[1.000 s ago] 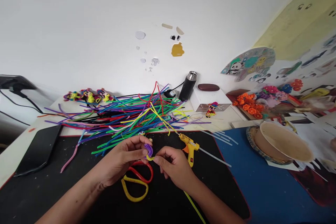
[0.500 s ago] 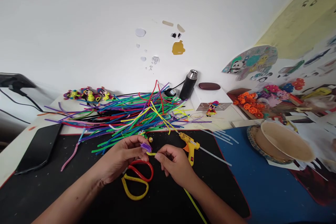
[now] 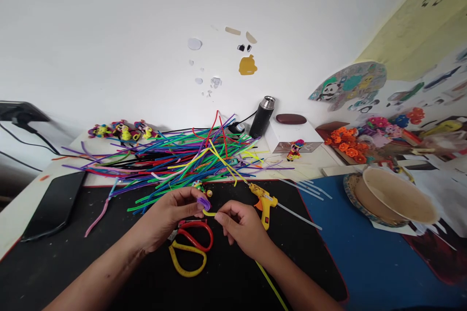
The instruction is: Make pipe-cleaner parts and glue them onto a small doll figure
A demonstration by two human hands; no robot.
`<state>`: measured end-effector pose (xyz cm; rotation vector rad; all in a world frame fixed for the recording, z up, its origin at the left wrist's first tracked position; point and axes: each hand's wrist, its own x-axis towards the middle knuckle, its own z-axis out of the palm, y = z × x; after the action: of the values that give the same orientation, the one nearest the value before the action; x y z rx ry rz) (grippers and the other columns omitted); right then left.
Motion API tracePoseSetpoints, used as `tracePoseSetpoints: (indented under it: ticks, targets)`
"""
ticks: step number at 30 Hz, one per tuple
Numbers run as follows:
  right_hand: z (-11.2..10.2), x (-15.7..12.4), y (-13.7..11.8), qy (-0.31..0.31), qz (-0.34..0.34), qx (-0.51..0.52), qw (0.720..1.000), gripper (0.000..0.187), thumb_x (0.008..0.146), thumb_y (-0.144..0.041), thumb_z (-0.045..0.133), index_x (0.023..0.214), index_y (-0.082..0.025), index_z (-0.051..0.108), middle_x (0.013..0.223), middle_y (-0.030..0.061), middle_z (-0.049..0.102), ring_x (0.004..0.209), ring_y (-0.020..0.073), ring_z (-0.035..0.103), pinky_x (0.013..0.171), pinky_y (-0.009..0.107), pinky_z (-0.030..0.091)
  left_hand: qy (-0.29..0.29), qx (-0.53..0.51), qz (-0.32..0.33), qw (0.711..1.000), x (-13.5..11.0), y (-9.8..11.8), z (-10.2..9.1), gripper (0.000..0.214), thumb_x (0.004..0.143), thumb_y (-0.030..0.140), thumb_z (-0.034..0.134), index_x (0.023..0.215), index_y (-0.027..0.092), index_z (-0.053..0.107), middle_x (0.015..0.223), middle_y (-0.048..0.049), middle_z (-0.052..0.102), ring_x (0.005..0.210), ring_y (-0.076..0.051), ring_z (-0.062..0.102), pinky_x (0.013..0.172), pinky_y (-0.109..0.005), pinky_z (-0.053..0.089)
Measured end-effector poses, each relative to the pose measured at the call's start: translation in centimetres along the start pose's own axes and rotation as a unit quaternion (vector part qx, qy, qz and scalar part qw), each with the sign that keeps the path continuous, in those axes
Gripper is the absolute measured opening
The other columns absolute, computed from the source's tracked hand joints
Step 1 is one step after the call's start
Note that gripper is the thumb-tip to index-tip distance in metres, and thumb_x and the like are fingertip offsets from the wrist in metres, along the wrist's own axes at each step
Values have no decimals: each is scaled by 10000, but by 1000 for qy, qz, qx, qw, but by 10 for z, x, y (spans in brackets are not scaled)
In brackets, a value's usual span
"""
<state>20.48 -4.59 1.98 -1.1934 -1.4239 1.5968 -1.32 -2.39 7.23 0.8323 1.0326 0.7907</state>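
Note:
My left hand (image 3: 171,218) pinches a small purple coiled pipe-cleaner piece (image 3: 203,202) over the black mat (image 3: 73,257). My right hand (image 3: 242,228) pinches a yellow pipe cleaner (image 3: 209,213) whose end meets the purple coil; its long tail runs under my right wrist toward the near edge. Scissors with red and yellow handles (image 3: 189,250) lie on the mat just below both hands. A yellow glue gun (image 3: 264,202) lies right of my right hand.
A big heap of coloured pipe cleaners (image 3: 175,160) lies behind the hands. A black phone (image 3: 54,204) sits at the left, a black flask (image 3: 261,117) and white box (image 3: 292,137) at the back, a bowl (image 3: 397,197) and orange craft flowers (image 3: 345,146) at the right.
The purple coil has risen slightly in my left fingers and the yellow strand now sticks out straighter between the hands. Both hands stay close together in the same place.

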Motion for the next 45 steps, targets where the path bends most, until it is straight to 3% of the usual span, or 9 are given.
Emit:
tracePoseSetpoints:
  ticks: [12, 20, 30, 45]
  targets:
    - [5, 3, -15, -4, -10, 25, 1000, 379, 912, -554, 701, 956, -178, 689, 732, -11, 666, 480, 93, 584, 451, 196, 389, -20, 43, 1, 999, 3, -3, 2, 349, 723, 431, 912, 909, 175, 766, 867, -40, 715, 768, -175, 635, 722, -274, 500]
    - [13, 6, -23, -5, 2, 36, 999, 384, 898, -563, 707, 887, -184, 650, 651, -25, 631, 462, 93, 551, 431, 195, 361, -32, 35, -7, 999, 3, -3, 7, 380, 727, 399, 912, 993, 186, 743, 881, -31, 710, 761, -174, 639, 712, -277, 484]
    - [10, 5, -23, -23, -13, 42, 999, 453, 885, -619, 707, 880, -170, 645, 656, -18, 635, 465, 101, 573, 460, 208, 399, -71, 25, -18, 997, 7, -4, 3, 362, 748, 373, 905, 1015, 196, 738, 949, -47, 730, 861, -206, 679, 811, -305, 501]
    - [14, 6, -17, 20, -4, 48, 999, 476, 885, -648, 687, 820, -178, 654, 586, -37, 607, 443, 99, 554, 450, 203, 399, -27, 4, -1, 1000, 8, -10, 8, 308, 759, 386, 889, 987, 211, 781, 898, -24, 701, 800, -182, 627, 762, -278, 484]
